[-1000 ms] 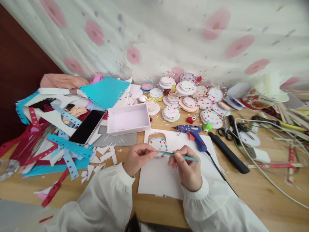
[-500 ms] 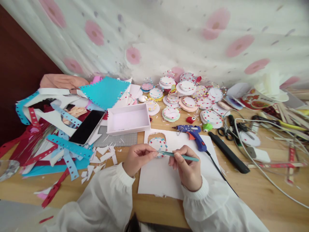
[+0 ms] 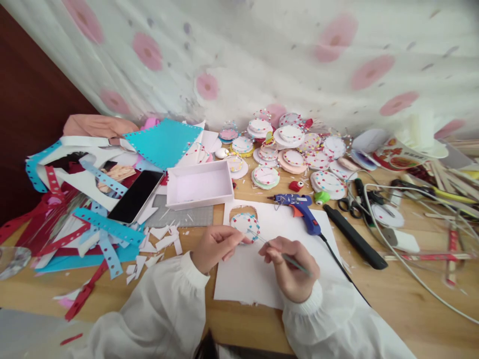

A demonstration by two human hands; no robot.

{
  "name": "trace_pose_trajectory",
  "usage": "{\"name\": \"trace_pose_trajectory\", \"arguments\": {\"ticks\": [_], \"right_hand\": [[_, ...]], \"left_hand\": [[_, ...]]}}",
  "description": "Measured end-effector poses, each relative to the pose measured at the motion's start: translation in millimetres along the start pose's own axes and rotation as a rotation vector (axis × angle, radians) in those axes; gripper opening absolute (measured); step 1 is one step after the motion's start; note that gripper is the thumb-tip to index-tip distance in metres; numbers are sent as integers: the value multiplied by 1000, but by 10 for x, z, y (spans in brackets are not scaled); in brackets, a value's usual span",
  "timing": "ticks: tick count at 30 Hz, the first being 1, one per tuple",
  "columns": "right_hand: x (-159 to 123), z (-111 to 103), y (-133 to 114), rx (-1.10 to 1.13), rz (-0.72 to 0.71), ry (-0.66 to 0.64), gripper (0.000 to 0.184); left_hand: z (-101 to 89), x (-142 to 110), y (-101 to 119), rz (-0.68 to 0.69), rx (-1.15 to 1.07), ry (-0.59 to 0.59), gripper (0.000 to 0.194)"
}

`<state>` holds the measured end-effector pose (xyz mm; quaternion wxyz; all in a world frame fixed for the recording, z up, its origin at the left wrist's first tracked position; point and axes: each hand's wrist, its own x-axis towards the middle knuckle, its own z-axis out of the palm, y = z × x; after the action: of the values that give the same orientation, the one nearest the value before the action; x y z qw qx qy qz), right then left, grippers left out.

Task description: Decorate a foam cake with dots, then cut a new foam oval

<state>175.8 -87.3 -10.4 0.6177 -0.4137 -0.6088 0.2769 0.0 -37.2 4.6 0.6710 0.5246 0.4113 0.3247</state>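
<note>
Loose white cloth covers both arms. The left sleeve (image 3: 149, 309) and right sleeve (image 3: 344, 324) are plain and full, creased in soft folds, and both the left cuff (image 3: 197, 264) and right cuff (image 3: 306, 305) gather into a short ruffle. The left grip (image 3: 215, 248) and right grip (image 3: 294, 269) are bare hands. A dark, blurred tuft (image 3: 206, 347) below may be hair.

Single head-worn view, facing forward and down, hands (image 3: 212, 248) near, curtain (image 3: 254, 55) beyond

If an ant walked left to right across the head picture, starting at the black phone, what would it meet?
Black phone → left hand → right hand → long black bar → white plug block.
</note>
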Motion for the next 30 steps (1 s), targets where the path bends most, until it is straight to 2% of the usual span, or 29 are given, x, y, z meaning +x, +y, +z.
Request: {"name": "trace_pose_trajectory", "arguments": {"ticks": [2, 4, 5, 7, 9, 11, 13, 15, 19, 22, 24, 27, 30], "right_hand": [[31, -10, -16, -168, -265, -155, 20], [70, -8, -13, -309, -494, -258, 25], [90, -2, -3, -364, -567, -279, 28], [124, 9, 24, -424, -627, -306, 30], [150, 6, 53, -395, -616, -374, 27], [169, -27, 78, -317, -584, -425, 31], [187, -86, 96, -263, -526, -439, 42], [206, -149, 108, -253, -431, -416, 43], [230, -175, 96, -253, -225, -439, 35], [199, -91, 47, -266, -167, -506, 19], [154, -32, 8, -289, -125, -474, 9], [83, 3, -23, -337, -84, -346, 9], [48, -3, -3, -449, -245, -255, 12]], "left_hand": [[11, -11, -5, 0, 10, -87, 50], [26, -17, -10, -1, 23, -107, 53], [32, -20, -13, -1, 25, -98, 53], [36, -23, -14, 0, 20, -70, 50], [29, -25, -6, 3, 12, -37, 48], [12, -22, 11, 21, 9, 27, 47], [-9, -14, 31, 43, -3, 104, 45], [-27, -5, 45, 65, -21, 156, 44], [-34, -11, 32, 98, -6, 139, 41], [-20, -25, 7, 123, -1, 74, 41], [-11, -30, -6, 148, -7, 47, 42], [0, -32, -20, 139, -4, 32, 44], [16, -37, -33, 61, 20, -4, 52]]}}
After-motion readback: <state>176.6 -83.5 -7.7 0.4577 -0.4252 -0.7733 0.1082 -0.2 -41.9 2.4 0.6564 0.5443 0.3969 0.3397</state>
